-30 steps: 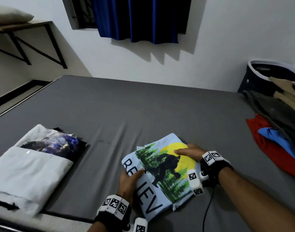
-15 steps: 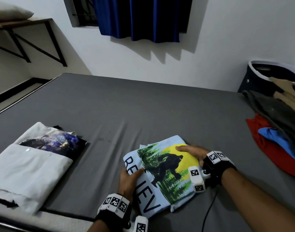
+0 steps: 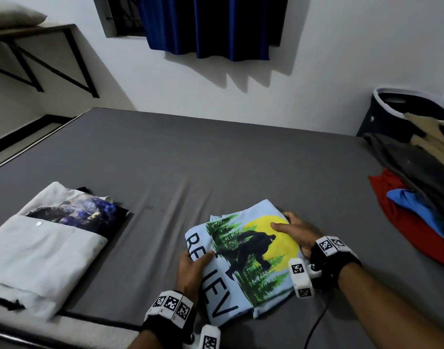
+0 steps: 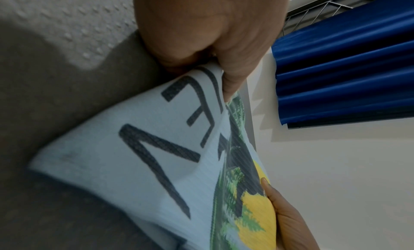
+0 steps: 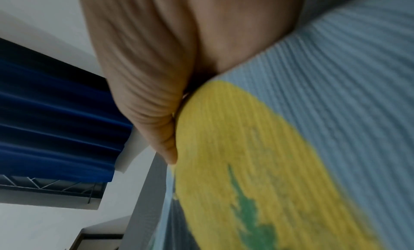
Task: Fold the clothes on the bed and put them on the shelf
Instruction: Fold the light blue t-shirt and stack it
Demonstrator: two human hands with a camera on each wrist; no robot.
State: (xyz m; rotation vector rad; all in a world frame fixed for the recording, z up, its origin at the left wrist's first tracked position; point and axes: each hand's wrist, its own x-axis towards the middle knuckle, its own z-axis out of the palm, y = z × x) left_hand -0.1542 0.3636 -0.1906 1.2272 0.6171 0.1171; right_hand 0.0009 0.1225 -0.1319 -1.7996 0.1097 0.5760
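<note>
shirt: one folded light-blue graphic T-shirt (image 3: 243, 258), bigfoot print, between hands
left hand (image 3: 190, 269): grasping its edge
right hand (image 3: 297, 231): grasping opposite edge

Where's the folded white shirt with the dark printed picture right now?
In the head view the folded white shirt lies at the bed's near left corner, left of the light blue shirt held by both hands.

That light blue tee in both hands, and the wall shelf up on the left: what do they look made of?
Light blue tee: a soft ribbed knit, probably cotton or a blend; fine parallel ribs show close up, and the matte print looks screen-printed. Wall shelf: seemingly a brown wooden board on black, probably metal, brackets; too far to be sure.
</note>
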